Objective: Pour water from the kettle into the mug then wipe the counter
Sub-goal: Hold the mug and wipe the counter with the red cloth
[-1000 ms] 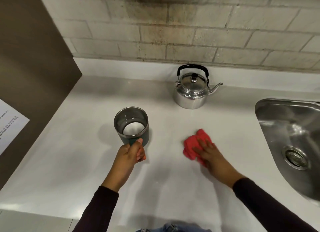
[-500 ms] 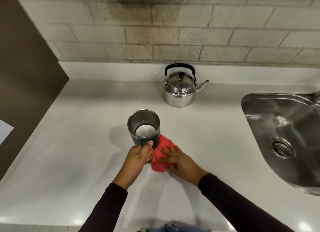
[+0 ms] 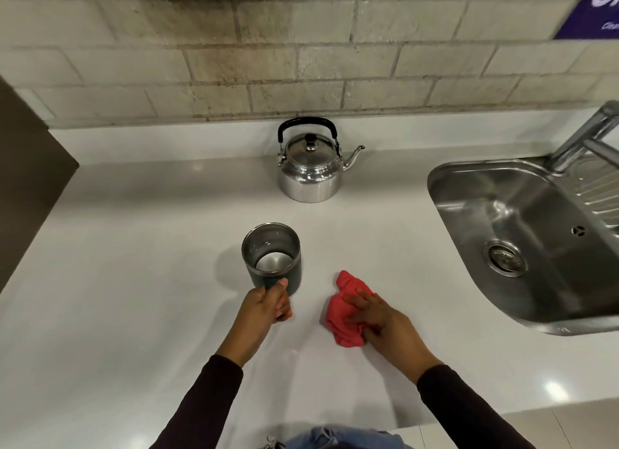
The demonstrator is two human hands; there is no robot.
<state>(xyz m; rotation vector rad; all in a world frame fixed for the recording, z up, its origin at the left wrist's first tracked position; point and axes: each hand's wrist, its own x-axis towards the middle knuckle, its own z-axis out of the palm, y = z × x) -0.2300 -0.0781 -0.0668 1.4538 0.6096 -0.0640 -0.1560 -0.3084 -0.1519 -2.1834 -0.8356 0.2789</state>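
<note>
A dark green mug (image 3: 272, 257) with a steel inside stands upright on the white counter (image 3: 134, 281). My left hand (image 3: 264, 306) grips the mug at its near side. To its right, my right hand (image 3: 375, 318) presses flat on a crumpled red cloth (image 3: 345, 311) lying on the counter. A shiny steel kettle (image 3: 310, 167) with a black handle stands at the back near the wall, lid on, spout pointing right, apart from both hands.
A steel sink (image 3: 522, 240) with a drain and a tap (image 3: 589, 130) fills the right side. A brick-tiled wall (image 3: 268, 63) runs behind the counter. A dark panel (image 3: 23, 167) borders the counter on the left. The counter's front edge is near my body.
My right hand has slid the red cloth to the right, away from the mug it was touching half a second ago. My left hand keeps its hold on the mug.
</note>
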